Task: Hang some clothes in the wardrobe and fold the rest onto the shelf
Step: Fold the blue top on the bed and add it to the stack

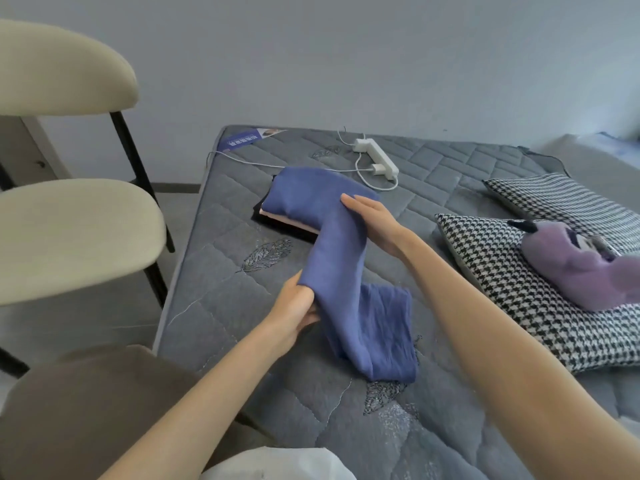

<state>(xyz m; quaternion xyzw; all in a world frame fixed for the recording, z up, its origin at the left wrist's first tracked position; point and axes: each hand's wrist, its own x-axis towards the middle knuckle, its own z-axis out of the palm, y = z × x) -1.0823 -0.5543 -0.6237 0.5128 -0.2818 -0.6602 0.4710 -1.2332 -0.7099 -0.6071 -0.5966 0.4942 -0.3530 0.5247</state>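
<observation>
A blue garment (341, 268) stretches across the grey quilted mattress (263, 403). Its far part lies on a small stack of folded clothes, where a pink layer (277, 217) and a black layer (277, 226) show at the edge. The near end of the blue garment is bunched on the mattress. My left hand (294, 311) grips the garment's left edge, fingers tucked under the cloth. My right hand (372, 220) lies flat with straight fingers against the garment's right side, near the stack.
A white power strip (375, 155) with cables lies at the far side of the mattress. Two houndstooth pillows (502, 271) and a purple plush toy (578, 271) sit to the right. Cream chairs (69, 233) stand left of the bed; a brown seat (86, 407) is near left.
</observation>
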